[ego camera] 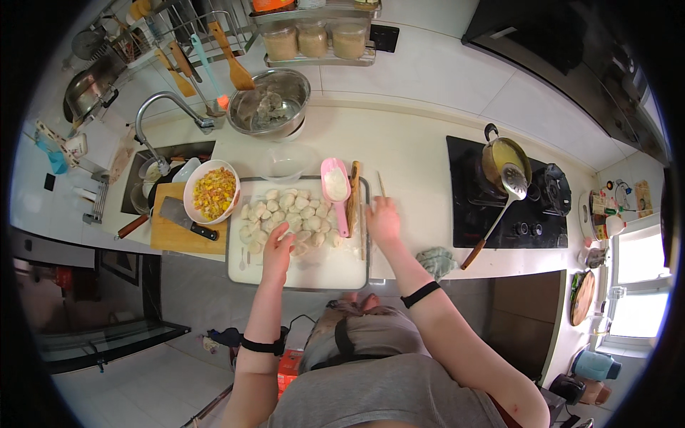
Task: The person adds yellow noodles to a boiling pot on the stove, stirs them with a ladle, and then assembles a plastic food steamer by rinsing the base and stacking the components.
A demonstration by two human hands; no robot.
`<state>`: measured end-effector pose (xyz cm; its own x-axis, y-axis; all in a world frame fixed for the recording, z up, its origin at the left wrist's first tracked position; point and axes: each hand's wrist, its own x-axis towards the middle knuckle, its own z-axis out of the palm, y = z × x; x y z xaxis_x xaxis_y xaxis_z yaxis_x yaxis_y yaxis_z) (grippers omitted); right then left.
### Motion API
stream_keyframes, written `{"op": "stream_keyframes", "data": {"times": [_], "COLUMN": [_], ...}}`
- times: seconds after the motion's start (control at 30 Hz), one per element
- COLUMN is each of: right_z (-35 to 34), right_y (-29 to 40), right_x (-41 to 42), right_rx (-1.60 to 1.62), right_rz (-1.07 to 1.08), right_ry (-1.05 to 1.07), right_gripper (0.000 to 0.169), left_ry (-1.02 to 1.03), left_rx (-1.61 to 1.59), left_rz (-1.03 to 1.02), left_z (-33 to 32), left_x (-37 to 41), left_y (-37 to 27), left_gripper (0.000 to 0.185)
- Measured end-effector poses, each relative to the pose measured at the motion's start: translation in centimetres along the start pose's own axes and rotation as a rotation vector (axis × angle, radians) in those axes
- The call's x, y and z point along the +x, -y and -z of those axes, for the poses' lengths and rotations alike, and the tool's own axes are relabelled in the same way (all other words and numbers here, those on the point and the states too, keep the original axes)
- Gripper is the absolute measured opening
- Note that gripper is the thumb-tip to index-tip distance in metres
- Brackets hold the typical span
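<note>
My left hand (278,250) hovers over the lower part of the dough pieces (289,211), its fingers apart and holding nothing. These floured lumps lie spread on a pale cutting board (316,270) with a dark rim. On the board's right side rest a pink scoop (336,184) of flour and a wooden rolling pin (353,199). My right hand (383,220) is on the counter just right of the board, at the near end of a thin stick (381,183); whether it grips the stick cannot be told. A white bowl (235,206) of chopped yellow and pink filling stands at the left.
A cleaver (179,211) lies on a wooden board (166,241) beside the sink (140,160). Behind stand a steel bowl (291,115) and a clear bowl (286,163). At right, a pot (487,166) and a skimmer (495,216) sit on the black stove (460,214); a cloth (436,262) lies nearby.
</note>
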<state>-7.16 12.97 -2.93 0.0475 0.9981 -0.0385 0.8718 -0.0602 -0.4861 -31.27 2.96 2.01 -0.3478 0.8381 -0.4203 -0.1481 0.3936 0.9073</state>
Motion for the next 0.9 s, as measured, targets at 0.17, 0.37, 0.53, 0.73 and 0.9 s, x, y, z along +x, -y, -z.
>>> {"op": "stream_keyframes", "data": {"times": [0.17,0.37,0.53,0.73,0.9], "right_z": [-3.3,-3.0,-2.7,-4.1,-3.7], "right_y": [-9.0,-6.4,-3.7,-4.2,-3.6], "right_x": [0.4,-1.4,-2.9,-4.3,-5.3], "right_rx": [-0.189,0.060,0.114,0.080,0.036], "right_rz": [-0.141,-0.151,-0.062,-0.028,-0.004], "right_ry": [0.086,0.217,0.268,0.254,0.275], "right_gripper": [0.032,0.027,0.026,0.023,0.020], "left_ry": [0.183,0.299,0.303,0.239,0.179], "left_rx": [0.177,0.228,0.577,1.339,1.382], "left_rz": [-0.126,-0.171,-0.414,-0.619,-0.684], "left_z": [-3.0,-6.4,-9.6,-15.0,-16.4], "left_x": [0.7,0.7,1.1,4.8,7.4], "left_y": [0.7,0.9,0.4,1.9,4.7], "left_gripper": [0.041,0.039,0.039,0.040,0.025]}}
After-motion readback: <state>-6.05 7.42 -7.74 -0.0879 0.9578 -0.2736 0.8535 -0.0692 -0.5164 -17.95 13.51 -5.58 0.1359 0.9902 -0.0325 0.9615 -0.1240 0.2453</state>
